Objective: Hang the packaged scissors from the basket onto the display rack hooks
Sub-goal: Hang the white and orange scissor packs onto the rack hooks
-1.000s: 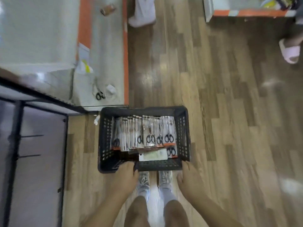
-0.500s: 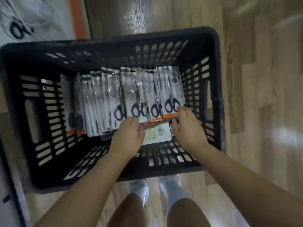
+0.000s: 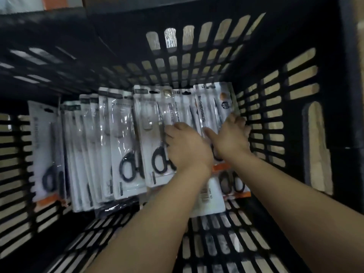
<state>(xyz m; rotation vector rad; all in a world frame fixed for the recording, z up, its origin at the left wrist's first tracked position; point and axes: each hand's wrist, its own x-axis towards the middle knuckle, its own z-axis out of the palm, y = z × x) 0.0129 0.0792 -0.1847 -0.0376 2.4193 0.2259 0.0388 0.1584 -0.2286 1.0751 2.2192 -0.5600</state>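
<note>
A black slatted basket [image 3: 197, 62] fills the view. A row of packaged scissors [image 3: 126, 134] with black handles stands in it, leaning toward the far wall. Both my hands are inside the basket at the right end of the row. My left hand [image 3: 187, 148] lies over the front of one pack with its fingers bent and the fingertips hidden. My right hand [image 3: 230, 136] is on the rightmost pack [image 3: 212, 103], thumb across its front and fingers curled round its right edge. No display rack is in view.
One pack [image 3: 210, 198] lies flat, barcode side up, on the basket floor under my forearms. A single pack [image 3: 45, 146] leans apart at the left end. Wooden floor shows through the slots in the right wall [image 3: 301, 75].
My head has dropped much closer to the basket. Both hands slid from the packs' lower edges up to their middles, and the right hand has closed round the rightmost pack's edge.
</note>
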